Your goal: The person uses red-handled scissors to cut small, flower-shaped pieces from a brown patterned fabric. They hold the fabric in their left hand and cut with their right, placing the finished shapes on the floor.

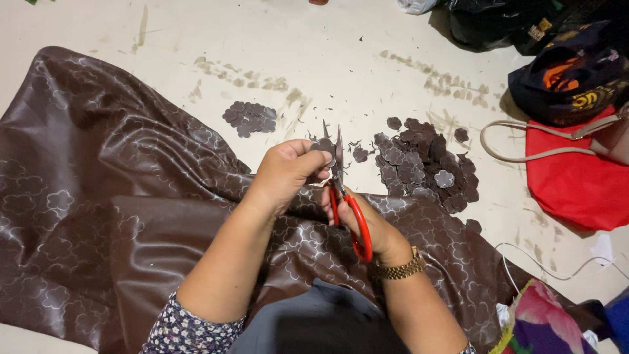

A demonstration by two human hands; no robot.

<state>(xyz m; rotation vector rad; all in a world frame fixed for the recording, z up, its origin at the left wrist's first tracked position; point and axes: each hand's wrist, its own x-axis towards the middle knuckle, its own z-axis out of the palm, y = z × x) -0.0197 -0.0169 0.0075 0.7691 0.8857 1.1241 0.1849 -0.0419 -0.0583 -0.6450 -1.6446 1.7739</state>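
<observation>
Underneath everything, the brown patterned fabric spreads across the floor from left to near. Far right lies the pile of cut shapes. The scissors, held centre, run near-to-far, blades pointing far. The right hand grips their red loops; the left hand pinches a small fabric piece. With fingertips beside the blades, a nick seems possible.
</observation>
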